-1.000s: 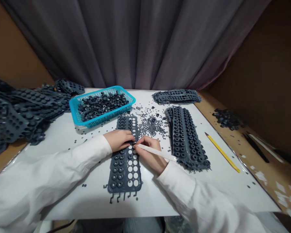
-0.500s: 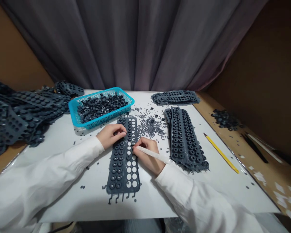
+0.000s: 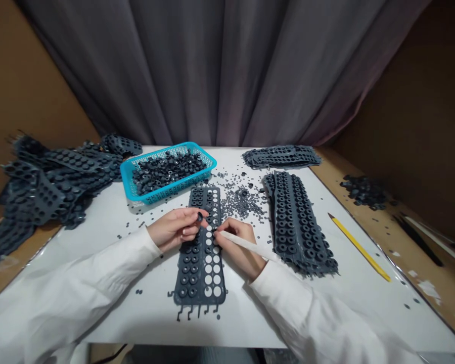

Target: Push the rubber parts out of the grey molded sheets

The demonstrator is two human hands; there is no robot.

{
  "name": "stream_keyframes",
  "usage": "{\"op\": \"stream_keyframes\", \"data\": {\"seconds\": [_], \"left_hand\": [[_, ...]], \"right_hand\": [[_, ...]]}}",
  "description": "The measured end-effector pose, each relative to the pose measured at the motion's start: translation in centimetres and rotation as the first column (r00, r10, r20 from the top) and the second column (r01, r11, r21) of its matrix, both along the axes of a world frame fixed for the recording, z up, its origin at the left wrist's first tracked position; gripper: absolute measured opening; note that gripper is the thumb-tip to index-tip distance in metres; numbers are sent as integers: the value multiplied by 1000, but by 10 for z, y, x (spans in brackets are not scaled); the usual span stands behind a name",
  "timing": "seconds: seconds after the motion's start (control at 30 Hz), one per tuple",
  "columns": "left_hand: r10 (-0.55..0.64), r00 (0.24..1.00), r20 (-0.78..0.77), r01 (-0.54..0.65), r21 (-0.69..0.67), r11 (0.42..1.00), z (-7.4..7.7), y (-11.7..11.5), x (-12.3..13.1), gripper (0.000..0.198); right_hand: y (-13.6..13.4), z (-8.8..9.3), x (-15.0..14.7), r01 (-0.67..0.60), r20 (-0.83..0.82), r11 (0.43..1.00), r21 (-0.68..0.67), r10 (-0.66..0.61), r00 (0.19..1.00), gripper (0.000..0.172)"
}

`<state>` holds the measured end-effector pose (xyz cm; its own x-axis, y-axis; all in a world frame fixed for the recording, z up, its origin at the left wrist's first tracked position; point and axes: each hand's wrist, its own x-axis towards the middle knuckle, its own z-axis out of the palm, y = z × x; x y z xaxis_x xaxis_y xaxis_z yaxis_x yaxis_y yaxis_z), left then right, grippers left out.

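My left hand pinches a small black rubber ring-like piece between thumb and fingertips, just over the dark rubber sheet. The sheet lies lengthwise on the table before me. Its left columns carry round raised pieces; many spots in the right columns are open round holes with white showing through. In my right hand, closed at the sheet's right edge, is a slim white tool. Its working tip is hidden by the fingers.
A blue basket full of small black pieces stands behind the sheet. Small dark discs lie scattered. Stacked rubber sheets and a yellow pencil are at right. A heap of dark sheets is at left.
My left hand has lifted off the sheet and turned, and a small black piece now shows in its fingertips. The right hand stays by the sheet's right edge. The whole view has shifted slightly.
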<state>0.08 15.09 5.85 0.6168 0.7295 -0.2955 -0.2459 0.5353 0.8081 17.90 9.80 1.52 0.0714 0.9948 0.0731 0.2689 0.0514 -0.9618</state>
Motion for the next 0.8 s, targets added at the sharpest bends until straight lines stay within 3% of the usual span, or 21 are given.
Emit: {"op": "stream_keyframes", "data": {"seconds": [0.1, 0.2, 0.3, 0.37, 0.4, 0.43, 0.5, 0.6, 0.7, 0.8], "left_hand": [[19, 996, -87, -18, 10, 1000, -5, -1, 2, 35], [78, 956, -284, -60, 70, 996, -7, 7, 0, 28], [188, 877, -441, -63, 283, 957, 7, 25, -13, 26], [349, 790, -504, -12, 557, 831, 24, 42, -27, 29], [470, 715, -517, 31, 695, 718, 33, 52, -35, 29], [588, 620, -520, 106, 797, 594, 41, 63, -43, 30], [770, 382, -511, 314, 856, 411, 51, 84, -60, 32], [783, 289, -551, 454, 799, 394, 48, 108, -77, 37], [742, 310, -595, 520, 759, 391, 35, 118, -83, 42], [769, 314, -557, 569, 759, 316, 27, 114, -83, 44]], "right_hand": [[0, 1, 0, -4, -14, 1000, -6, 4, 1000, 5], [0, 1, 2, 36, -24, 999, 27, -36, 999, 6], [0, 3, 5, 137, -35, 987, 80, -135, 990, 8], [0, 5, 7, 175, -62, 981, 89, -170, 984, 11], [1, 7, 7, 175, -74, 981, 89, -169, 983, 15], [1, 7, 8, 170, -79, 981, 90, -163, 983, 19], [3, 6, 9, 153, -47, 983, 106, -149, 988, 21], [9, -2, 10, 81, 68, 983, 163, -93, 993, 3], [12, -10, 9, -2, 178, 982, 188, -33, 983, 15], [4, 0, 8, 25, 122, 980, 196, -50, 991, 19]]}}
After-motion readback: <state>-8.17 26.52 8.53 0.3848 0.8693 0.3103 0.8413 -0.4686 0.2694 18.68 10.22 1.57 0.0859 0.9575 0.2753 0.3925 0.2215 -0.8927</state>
